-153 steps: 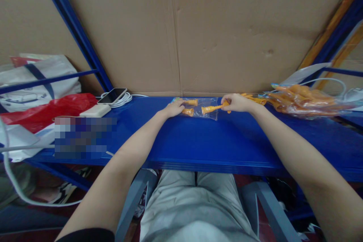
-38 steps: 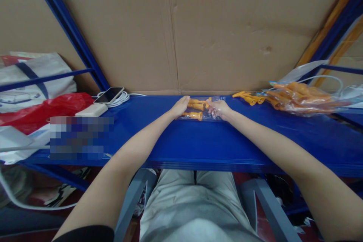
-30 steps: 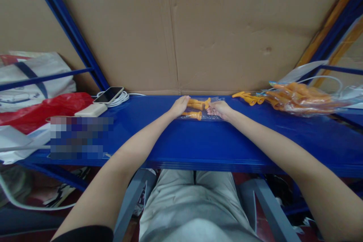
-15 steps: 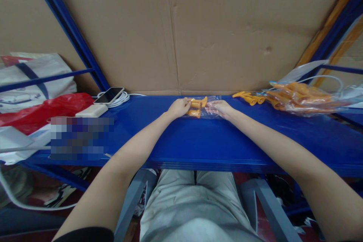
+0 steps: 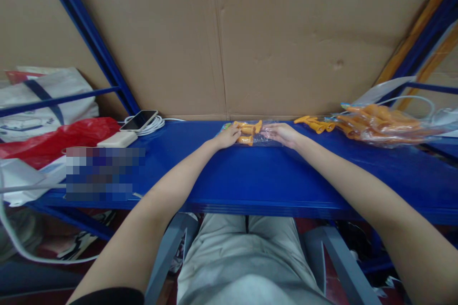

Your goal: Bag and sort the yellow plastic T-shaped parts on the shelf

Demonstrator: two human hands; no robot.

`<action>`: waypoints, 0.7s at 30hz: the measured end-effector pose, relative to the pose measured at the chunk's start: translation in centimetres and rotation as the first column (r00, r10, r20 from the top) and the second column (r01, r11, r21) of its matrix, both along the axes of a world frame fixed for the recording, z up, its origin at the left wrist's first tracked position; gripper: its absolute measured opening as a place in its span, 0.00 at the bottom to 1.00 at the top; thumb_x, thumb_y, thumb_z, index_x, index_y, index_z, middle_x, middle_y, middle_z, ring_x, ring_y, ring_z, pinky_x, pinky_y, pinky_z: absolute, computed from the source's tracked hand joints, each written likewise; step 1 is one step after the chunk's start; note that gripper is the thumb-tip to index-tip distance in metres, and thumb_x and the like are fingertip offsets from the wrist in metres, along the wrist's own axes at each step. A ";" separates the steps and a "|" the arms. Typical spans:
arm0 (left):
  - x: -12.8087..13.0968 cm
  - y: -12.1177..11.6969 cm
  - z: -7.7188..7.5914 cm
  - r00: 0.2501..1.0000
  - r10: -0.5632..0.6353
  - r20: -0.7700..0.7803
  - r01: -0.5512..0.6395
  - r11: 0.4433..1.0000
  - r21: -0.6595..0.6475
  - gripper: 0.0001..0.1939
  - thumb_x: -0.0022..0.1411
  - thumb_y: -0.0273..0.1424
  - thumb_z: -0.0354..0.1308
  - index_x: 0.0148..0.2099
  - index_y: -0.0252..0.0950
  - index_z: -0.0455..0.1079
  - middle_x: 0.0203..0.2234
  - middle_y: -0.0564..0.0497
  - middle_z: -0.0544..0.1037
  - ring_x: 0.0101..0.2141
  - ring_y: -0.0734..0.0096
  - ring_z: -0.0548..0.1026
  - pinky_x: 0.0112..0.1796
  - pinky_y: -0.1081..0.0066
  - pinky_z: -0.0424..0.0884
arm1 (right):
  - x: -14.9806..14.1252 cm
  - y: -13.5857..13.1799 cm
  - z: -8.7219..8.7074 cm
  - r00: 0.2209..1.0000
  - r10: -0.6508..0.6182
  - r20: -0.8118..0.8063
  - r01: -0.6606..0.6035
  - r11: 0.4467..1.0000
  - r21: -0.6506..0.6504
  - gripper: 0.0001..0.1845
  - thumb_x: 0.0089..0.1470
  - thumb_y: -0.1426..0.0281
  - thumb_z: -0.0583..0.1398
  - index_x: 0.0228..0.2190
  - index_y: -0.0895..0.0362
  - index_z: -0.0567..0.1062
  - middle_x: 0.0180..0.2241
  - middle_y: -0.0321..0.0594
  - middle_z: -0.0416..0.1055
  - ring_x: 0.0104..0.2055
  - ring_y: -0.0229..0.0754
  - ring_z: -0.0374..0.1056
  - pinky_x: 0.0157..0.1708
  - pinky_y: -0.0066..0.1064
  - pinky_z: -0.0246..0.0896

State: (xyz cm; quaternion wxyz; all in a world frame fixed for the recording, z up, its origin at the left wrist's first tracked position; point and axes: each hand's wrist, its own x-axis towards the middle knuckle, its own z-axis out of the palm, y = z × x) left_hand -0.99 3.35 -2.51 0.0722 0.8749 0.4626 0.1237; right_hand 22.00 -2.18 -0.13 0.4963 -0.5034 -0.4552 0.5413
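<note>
Head cam, only view: L hand (image 5: 226, 137) lies over the L end of clear plastic bag (image 5: 265, 142), fingers half curled, tips at the orange pcs (image 5: 246, 140) inside; not spread wide. Can't tell if it's gripping or just pressing down. R hand (image 5: 282, 133) is at the other end of the bag, fingers roughly together and pointing at L hand, tips on or at the film. Can't tell if they pinch it or are slipped under it.

Bag lies flat on blue shelf (image 5: 250, 176), btwn the hands; several pcs in it, mostly toward L hand, one tilted nearer R fingertips. Exact count n/a, fingers cover some.

Step in hand, judging by pose: arranging pcs in the bag. Next move prob. calls for L hand steadying pcs + bag while R hand works the film end w/o dragging pcs back; slick film could slide or bunch.

Just beyond R hand: loose orange pcs (image 5: 315, 125), then bagged orange bundle (image 5: 379, 124) farther out, same side. Well out past L hand: phone (image 5: 140, 120) on coiled white cable (image 5: 153, 127), w/ white block (image 5: 117, 140) nearby.
</note>
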 end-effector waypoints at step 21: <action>-1.3 1.7 -0.4 0.995 0.069 -0.065 -0.069 0.998 0.004 0.32 0.72 0.41 0.33 0.69 0.33 0.61 0.72 0.45 0.56 0.72 0.59 0.50 0.70 0.58 0.45 | 13.1 2.6 -0.8 -0.102 -0.228 0.968 0.285 0.926 0.248 0.24 0.58 0.62 0.58 0.52 0.58 0.80 0.49 0.60 0.78 0.53 0.63 0.74 0.50 0.54 0.67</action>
